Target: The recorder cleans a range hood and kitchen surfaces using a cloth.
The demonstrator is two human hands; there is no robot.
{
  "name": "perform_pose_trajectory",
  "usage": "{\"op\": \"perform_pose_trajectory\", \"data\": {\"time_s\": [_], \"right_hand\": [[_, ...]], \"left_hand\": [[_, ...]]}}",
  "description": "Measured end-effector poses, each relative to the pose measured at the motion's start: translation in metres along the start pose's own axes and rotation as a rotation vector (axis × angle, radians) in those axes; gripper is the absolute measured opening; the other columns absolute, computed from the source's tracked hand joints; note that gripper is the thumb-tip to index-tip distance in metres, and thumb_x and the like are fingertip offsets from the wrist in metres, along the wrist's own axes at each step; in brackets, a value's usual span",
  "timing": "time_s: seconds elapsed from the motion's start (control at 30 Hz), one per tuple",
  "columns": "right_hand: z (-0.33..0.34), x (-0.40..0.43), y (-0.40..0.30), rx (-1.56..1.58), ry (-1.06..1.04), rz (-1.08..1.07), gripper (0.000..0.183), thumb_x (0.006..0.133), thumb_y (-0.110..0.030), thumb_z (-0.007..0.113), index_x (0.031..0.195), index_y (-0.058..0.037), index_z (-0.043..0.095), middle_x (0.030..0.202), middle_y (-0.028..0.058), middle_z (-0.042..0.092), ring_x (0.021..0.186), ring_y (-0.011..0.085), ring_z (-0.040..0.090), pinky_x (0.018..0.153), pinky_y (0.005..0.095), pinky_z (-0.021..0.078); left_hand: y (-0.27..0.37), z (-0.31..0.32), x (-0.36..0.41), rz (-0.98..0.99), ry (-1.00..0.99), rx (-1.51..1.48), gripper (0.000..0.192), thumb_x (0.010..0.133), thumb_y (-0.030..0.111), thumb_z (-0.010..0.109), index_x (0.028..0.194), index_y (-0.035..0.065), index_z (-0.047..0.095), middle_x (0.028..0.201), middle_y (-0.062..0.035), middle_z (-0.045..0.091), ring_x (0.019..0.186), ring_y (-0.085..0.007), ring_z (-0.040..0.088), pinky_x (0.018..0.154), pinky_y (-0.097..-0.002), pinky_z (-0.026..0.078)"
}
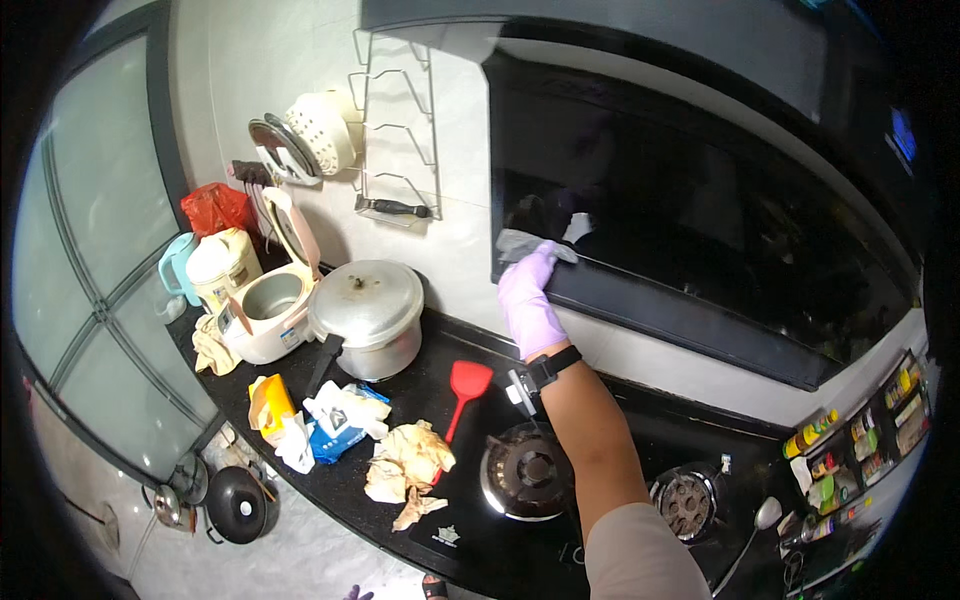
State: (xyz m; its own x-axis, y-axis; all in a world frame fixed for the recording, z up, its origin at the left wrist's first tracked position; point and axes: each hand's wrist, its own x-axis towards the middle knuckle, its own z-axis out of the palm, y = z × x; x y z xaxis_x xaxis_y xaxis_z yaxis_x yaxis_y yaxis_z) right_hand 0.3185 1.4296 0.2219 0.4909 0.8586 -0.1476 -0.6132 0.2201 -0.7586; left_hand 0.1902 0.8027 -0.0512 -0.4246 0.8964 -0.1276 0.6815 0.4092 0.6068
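My right hand [529, 300], in a light purple glove with a black watch at the wrist, presses a grey cloth [519, 246] against the lower left corner of the glossy black range hood [645, 195]. The hood's dark lower ledge [675, 322] runs off to the right of the hand. Of my left hand [358, 593], only purple gloved fingertips show at the bottom edge, low over the floor area; what it holds, if anything, is hidden. Beneath my right forearm lie a gas burner [535, 469] and a second burner [684, 502].
A red spatula [470, 381], crumpled brown-stained paper [409, 461], a blue tissue pack [334, 439] and a pressure cooker [367, 315] are on the black counter. An open rice cooker [274, 322] stands left. A ladle [766, 514] and spice rack [855, 450] are right. A wok [236, 504] sits low left.
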Motion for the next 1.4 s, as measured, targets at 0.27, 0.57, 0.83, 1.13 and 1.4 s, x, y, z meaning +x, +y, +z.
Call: {"op": "perform_pose_trajectory", "data": {"time_s": [0.27, 0.57, 0.83, 1.13, 1.4], "right_hand": [[-0.052, -0.016, 0.033, -1.007, -0.090, -1.193, 0.059, 0.083, -0.022, 0.049, 0.131, 0.0035, 0.027, 0.137, 0.0250, 0.022, 0.130, 0.0348, 0.018, 0.107, 0.0441, 0.0110], [-0.114, 0.048, -0.033, -1.680, -0.445, -1.360, 0.056, 0.080, -0.029, 0.054, 0.130, -0.0122, 0.036, 0.126, 0.0114, 0.043, 0.120, 0.0275, 0.035, 0.105, 0.0460, 0.0177], [-0.248, 0.100, -0.141, -1.892, -0.099, -1.273, 0.053, 0.082, -0.027, 0.046, 0.128, -0.0038, 0.037, 0.132, 0.0173, 0.035, 0.127, 0.0333, 0.025, 0.105, 0.0538, 0.0090], [-0.385, 0.159, -0.257, -1.892, 0.312, -1.309, 0.056, 0.082, -0.030, 0.044, 0.127, 0.0008, 0.036, 0.136, 0.0203, 0.029, 0.130, 0.0328, 0.017, 0.106, 0.0521, 0.0063], [-0.482, 0.195, -0.351, -1.914, 0.548, -1.159, 0.057, 0.086, -0.031, 0.038, 0.132, 0.0021, 0.028, 0.140, 0.0187, 0.022, 0.132, 0.0303, 0.014, 0.107, 0.0463, 0.0089]], "left_hand": [[-0.021, -0.014, 0.039, -0.028, -0.063, -0.098, 0.039, 0.083, 0.019, 0.056, 0.118, 0.0052, 0.049, 0.128, -0.0143, 0.040, 0.112, -0.0324, 0.039, 0.094, -0.0403, 0.034], [0.066, -0.034, 0.089, 0.167, -0.203, 0.174, 0.037, 0.081, 0.026, 0.056, 0.115, 0.0116, 0.052, 0.118, -0.0177, 0.048, 0.094, -0.0365, 0.054, 0.077, -0.0432, 0.046], [0.093, -0.012, 0.100, 0.326, -0.232, 0.149, 0.031, 0.082, 0.026, 0.055, 0.108, 0.0087, 0.056, 0.128, -0.0128, 0.043, 0.103, -0.0356, 0.049, 0.086, -0.0431, 0.042], [0.133, 0.029, 0.082, 0.399, -0.282, 0.069, 0.032, 0.081, 0.023, 0.061, 0.106, 0.0032, 0.058, 0.123, -0.0198, 0.046, 0.103, -0.0341, 0.052, 0.083, -0.0380, 0.046], [0.181, 0.052, 0.078, 0.545, -0.419, 0.174, 0.034, 0.081, 0.024, 0.058, 0.107, 0.0019, 0.057, 0.122, -0.0226, 0.046, 0.105, -0.0370, 0.049, 0.087, -0.0395, 0.043]]}}
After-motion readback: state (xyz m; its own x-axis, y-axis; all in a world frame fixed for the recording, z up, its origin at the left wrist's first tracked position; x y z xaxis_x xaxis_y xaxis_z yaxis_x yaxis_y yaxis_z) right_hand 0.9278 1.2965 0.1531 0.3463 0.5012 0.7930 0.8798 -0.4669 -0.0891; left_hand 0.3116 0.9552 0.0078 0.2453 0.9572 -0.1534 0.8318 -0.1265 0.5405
